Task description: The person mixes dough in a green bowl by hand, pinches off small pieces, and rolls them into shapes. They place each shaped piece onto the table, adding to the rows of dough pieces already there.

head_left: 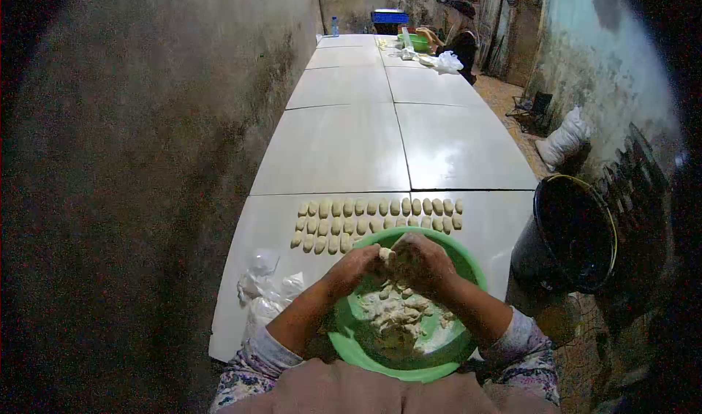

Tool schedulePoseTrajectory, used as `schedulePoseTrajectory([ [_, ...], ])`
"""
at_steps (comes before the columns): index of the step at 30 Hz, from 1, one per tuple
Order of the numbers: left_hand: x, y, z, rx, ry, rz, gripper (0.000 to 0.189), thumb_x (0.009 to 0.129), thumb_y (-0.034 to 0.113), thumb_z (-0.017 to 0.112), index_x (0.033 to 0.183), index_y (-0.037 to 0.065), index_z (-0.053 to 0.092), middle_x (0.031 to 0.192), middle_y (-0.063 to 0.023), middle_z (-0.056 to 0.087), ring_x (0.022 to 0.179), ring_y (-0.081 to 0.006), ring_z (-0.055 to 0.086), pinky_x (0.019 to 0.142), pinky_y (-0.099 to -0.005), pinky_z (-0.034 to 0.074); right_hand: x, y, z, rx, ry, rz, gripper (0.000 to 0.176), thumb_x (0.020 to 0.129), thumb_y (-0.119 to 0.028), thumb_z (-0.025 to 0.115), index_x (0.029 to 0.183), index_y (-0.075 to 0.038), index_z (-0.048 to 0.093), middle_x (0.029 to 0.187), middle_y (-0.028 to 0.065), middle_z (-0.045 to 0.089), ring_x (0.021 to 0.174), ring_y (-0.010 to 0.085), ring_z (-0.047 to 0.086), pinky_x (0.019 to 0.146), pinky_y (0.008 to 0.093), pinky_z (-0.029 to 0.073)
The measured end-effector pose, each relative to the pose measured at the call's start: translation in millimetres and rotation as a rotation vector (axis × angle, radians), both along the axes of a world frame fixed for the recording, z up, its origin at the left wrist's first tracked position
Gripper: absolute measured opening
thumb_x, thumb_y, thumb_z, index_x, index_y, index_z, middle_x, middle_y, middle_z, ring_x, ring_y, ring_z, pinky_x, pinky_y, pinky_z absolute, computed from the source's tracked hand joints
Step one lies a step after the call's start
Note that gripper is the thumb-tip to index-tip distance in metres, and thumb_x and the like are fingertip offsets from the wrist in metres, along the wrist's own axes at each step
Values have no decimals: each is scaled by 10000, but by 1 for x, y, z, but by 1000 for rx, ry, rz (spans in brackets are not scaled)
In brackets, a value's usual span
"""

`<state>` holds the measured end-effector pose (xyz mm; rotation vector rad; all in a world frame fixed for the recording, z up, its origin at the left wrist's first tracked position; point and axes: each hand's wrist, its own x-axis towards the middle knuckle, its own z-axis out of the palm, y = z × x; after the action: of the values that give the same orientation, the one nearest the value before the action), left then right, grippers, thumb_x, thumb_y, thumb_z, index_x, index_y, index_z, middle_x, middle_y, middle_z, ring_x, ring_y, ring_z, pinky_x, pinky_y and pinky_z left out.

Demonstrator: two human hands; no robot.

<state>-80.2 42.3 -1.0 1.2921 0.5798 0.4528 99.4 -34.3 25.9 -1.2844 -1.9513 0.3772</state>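
A green basin (477, 268) stands close to my body, with floury, crumbled dough (398, 313) lying in its bottom. Above its far part, my left hand (358, 266) and my right hand (424, 262) meet with bent fingers. Between them a small pale piece of dough (386, 254) shows, gripped by both; the fingers partly hide it. Just beyond the basin, rows of small oblong dough pieces (336, 208) lie on the white table, some covered from sight by the basin and hands.
Clear plastic bags (267, 297) with white contents lie left of the basin. A large black bucket (567, 231) stands at the table's right. Down the long white table (336, 143), another person (461, 41) works by a green bowl (417, 42). A white sack (564, 137) leans near the right wall.
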Motion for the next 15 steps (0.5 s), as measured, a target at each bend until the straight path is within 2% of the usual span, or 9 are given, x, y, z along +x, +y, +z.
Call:
schedulePoseTrajectory([
  [2,2,-5,4,-69,-19,-1,323,945,254,393,927,-12,577,822,-46,580,795,-121,528,774,-290,439,-11,-6,10,-216,51,-207,267,804,-259,619,927,-42,522,876,182,568,795,366,585,674,411,478],
  [4,5,-8,6,248,-52,-19,251,932,203,430,897,-3,569,784,-9,538,789,-95,492,771,-277,429,-11,-7,12,-190,18,-189,284,823,-289,603,942,-44,524,858,188,568,784,371,586,670,414,476],
  [6,2,1,-3,339,24,-53,236,929,199,446,897,0,569,790,-2,537,782,-90,481,765,-272,427,-9,-5,10,-161,-17,-170,304,841,-319,586,958,-45,525,839,194,567,774,377,587,666,418,474],
  [7,0,6,-7,429,101,-84,221,926,194,463,896,3,570,796,5,535,774,-85,470,759,-268,424,-8,-4,6,-129,-23,-140,301,830,-308,597,980,-57,528,874,183,569,791,372,587,676,418,478],
  [10,-3,9,-14,542,105,-70,204,921,164,451,914,3,576,807,7,546,751,-105,499,742,-280,438,-8,-4,8,-89,-97,-89,305,800,-276,619,1017,-79,534,943,158,566,825,362,588,694,418,489],
  [11,-4,8,-15,542,105,-70,204,921,164,451,914,3,576,807,7,546,751,-105,499,742,-280,438,-8,-5,11,-80,-164,-74,315,780,-254,631,1032,-90,536,977,144,561,841,355,588,704,416,495],
  [13,-4,4,-7,276,78,-50,195,915,123,432,929,1,583,820,-5,556,757,-116,516,752,-281,437,-8,-6,14,-107,-172,-71,318,761,-228,634,1030,-89,536,996,137,553,852,349,586,712,414,499],
  [14,-3,4,-8,277,78,-50,195,915,123,432,929,1,583,820,-5,556,757,-116,516,752,-281,437,-7,-6,15,-131,-180,-66,324,742,-202,638,1029,-89,537,1014,130,545,864,343,585,721,411,502],
  [15,-1,5,-10,112,8,-63,200,919,126,431,940,0,585,843,-13,571,783,-119,529,766,-277,439,-6,-6,13,-130,-179,-66,324,742,-202,638,1029,-89,537,1014,130,545,864,343,585,721,411,502],
])
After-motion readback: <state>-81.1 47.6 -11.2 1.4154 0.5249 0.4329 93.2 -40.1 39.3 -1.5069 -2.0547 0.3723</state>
